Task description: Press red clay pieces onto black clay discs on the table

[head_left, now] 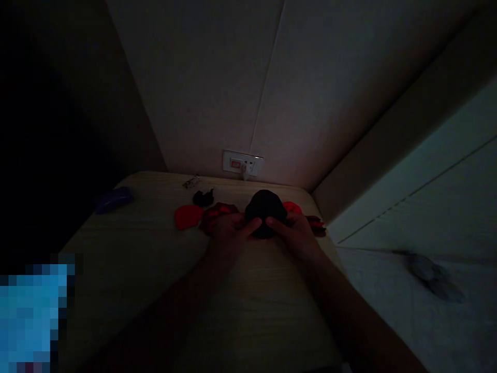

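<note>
Both my hands hold a black, rounded, cap-like thing [265, 204] over the far part of a pale wooden tabletop [248, 290]. My left hand [235, 228] grips its left side, thumb on the near face. On the other side my right hand [293, 230] does likewise, so the two thumbs almost meet. Fingers behind the black thing are hidden. A dark red, ruffled piece [215, 213] lies against my left hand, beside a flat red rounded piece [188, 217]. Near my right hand are a bright red piece with dark marks [293, 207] and a dark red striped bundle [316, 226].
A crumpled black item [204, 197] and a small speckled piece [191, 181] lie further back. Toward the left edge is a purple object [114, 200]. A wall socket [243, 163] with a plug sits just behind the table. The room is dim.
</note>
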A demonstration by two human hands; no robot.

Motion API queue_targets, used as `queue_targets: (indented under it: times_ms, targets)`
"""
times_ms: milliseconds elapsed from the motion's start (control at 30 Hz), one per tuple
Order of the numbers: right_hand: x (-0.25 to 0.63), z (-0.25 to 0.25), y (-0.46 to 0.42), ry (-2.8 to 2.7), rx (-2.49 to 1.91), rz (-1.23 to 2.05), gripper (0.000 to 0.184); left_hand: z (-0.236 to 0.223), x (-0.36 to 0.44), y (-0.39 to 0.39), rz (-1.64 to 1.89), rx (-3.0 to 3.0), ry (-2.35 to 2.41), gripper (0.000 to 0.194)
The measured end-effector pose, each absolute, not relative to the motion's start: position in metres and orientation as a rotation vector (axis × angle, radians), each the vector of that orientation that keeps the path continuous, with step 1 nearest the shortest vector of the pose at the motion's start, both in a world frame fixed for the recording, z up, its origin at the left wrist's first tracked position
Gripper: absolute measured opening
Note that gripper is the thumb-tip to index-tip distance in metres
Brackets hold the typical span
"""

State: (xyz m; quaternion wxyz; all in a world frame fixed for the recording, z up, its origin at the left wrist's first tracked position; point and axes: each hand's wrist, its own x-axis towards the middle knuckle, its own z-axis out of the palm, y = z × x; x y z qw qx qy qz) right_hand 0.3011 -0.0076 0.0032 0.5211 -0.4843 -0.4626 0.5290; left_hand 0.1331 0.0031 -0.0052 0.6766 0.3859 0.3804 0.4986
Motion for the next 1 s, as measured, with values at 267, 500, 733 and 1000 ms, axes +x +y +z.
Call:
queue_targets:
  times_ms: [267, 500, 733, 1000]
  targets:
    - [0.3036, 0.0058, -0.0073, -1.209, -1.194, 1.174, 0.031, -0.0006, 0.1344, 0.0023, 1.120, 0.830, 0.844, 0.035]
    - [0.3055, 0.0079, -0.0051, -1.164, -1.227, 1.160, 0.038, 0.0008, 0.1315, 0.0034, 1.166, 0.800, 0.859, 0.031]
    - [0.3081, 0.0063, -0.0049, -1.183, -1.241, 1.126, 0.037, 0.0022, 0.1325, 0.0044, 1.177, 0.719, 0.851, 0.036]
    - [0.3073, 0.0092, -0.0055, -1.185, -1.273, 1.074, 0.043, 0.0025, 0.1303, 0.0050, 1.212, 0.721, 0.902, 0.032]
